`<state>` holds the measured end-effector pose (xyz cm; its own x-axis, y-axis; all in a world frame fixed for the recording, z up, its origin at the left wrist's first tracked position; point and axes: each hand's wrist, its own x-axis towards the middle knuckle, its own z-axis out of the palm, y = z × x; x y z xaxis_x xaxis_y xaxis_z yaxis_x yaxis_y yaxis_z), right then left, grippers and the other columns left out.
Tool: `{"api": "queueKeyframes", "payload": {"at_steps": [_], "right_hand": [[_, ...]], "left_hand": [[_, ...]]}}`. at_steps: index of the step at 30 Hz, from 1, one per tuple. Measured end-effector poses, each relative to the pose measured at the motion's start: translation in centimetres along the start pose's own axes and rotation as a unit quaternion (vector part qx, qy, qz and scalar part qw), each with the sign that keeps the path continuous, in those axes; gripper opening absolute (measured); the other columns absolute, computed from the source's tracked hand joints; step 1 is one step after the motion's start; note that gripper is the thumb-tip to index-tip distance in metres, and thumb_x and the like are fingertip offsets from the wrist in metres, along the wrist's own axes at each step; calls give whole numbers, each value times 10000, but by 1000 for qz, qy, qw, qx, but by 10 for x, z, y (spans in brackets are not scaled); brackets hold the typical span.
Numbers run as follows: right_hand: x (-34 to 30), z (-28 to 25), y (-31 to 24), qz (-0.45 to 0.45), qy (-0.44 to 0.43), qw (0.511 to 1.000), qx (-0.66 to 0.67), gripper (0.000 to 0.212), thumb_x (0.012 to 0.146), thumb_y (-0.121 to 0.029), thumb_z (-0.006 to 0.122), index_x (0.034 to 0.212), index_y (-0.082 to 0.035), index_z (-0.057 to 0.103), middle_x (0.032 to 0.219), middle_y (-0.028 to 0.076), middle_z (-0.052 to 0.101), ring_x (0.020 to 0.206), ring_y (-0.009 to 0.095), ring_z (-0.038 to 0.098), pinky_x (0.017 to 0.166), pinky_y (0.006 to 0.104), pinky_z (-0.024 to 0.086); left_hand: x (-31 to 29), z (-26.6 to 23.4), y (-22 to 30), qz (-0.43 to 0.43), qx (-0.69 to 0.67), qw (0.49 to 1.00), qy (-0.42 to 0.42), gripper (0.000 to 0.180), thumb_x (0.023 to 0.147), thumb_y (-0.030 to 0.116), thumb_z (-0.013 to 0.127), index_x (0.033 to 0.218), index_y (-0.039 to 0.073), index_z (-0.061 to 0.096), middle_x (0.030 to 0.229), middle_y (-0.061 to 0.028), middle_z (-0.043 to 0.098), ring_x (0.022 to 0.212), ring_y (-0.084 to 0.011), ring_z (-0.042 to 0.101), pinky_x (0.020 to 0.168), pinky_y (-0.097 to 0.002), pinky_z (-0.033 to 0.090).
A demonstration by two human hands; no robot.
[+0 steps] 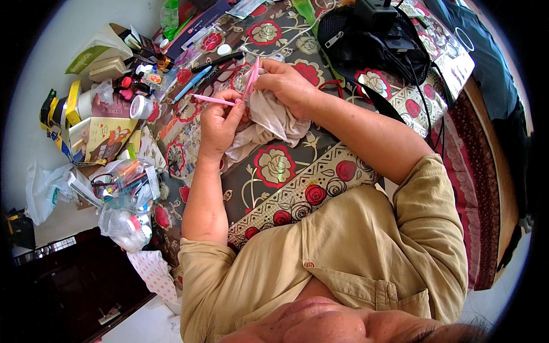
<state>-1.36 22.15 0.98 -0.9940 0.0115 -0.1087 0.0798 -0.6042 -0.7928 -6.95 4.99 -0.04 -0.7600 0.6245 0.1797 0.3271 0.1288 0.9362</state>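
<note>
Wiping is in hand, I judge: the left hand [219, 123] pinches one pink glasses frame [243, 91] by its arm, the right hand [286, 86] closed around one grey cloth [269, 123] (bunched against it), mid-bed [274, 166], toward its far edge; next calls for turning the frame

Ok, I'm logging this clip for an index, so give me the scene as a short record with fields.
left hand: left hand pinches one arm of pink glasses
right hand: right hand presses a beige cloth to the glasses
surface: floral bedspread
left side: clutter of boxes, tubes and a small white jar
top right: black mesh bag with cables
</note>
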Motion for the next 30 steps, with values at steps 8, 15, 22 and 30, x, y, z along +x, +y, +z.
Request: {"api": "queueKeyframes", "payload": {"at_steps": [8,15,22,30], "right_hand": [[-1,0,-2,12,2,1000,-8,243,760,-57,530,1000,-22,521,862,76,586,753,141,576,674,271,485],[1,-2,-2,16,7,1000,3,223,777,-76,530,996,-31,520,868,60,573,764,131,572,677,263,482],[0,1,-2,-15,-1,1000,12,220,747,-46,542,965,-17,538,831,82,598,714,159,587,637,284,492],[0,0,1,-19,-13,1000,-13,256,777,-67,570,1020,-5,520,838,90,596,717,153,585,639,283,495]], "left_hand": [[0,-1,1,-18,-61,998,-10,109,860,98,545,938,23,529,722,-13,571,609,-60,544,542,-189,465],[1,2,2,11,-22,1000,-5,114,868,110,538,945,26,525,710,-11,561,598,-59,538,543,-194,470],[3,-1,1,-35,-105,994,-14,190,873,156,546,989,13,502,711,-32,570,585,-78,546,522,-189,460],[5,0,8,-101,-181,978,-9,247,879,197,541,1031,16,467,715,-37,567,576,-85,548,506,-189,451]]}}
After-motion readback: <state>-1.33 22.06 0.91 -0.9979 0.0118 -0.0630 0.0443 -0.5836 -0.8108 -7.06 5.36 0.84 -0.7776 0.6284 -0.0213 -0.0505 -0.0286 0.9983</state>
